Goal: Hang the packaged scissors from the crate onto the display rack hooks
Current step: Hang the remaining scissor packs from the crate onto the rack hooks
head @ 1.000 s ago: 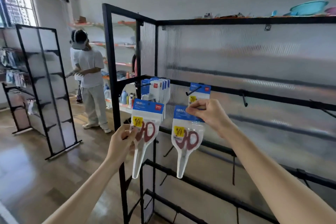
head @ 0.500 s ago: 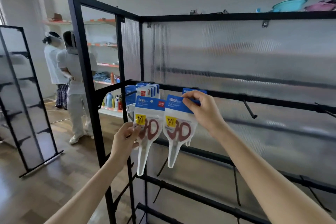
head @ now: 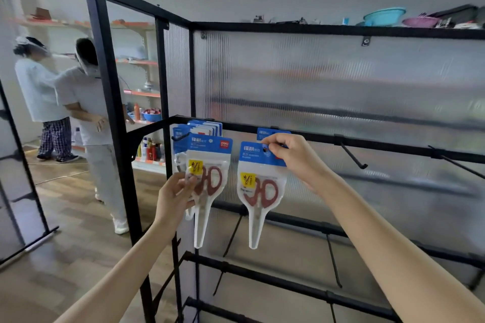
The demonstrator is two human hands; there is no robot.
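From the head camera, your left hand (head: 175, 198) is curled around the side of one packaged scissors (head: 207, 181), thumb pressed over the yellow sticker, holding it upright at about 7 o'clock from the middle of the view, in front of the display rack (head: 328, 30). Your right hand (head: 294, 158) pinches the blue header card of a second packaged scissors (head: 261, 186) between thumb and bent fingers, right at its hanging hole, at roughly 6 o'clock from the rack's middle bar. That pack hangs straight down from your grip, blade tip pointing to the floor, just beside the left pack without touching it. Behind your right fingers another blue card (head: 265, 131) shows at the bar; whether your pack is on a hook I cannot tell. At 10 o'clock from the left pack, a bunch of hung packs (head: 203, 127) sits on the bar. An empty hook (head: 351, 155) juts out at 3 o'clock from your right hand.
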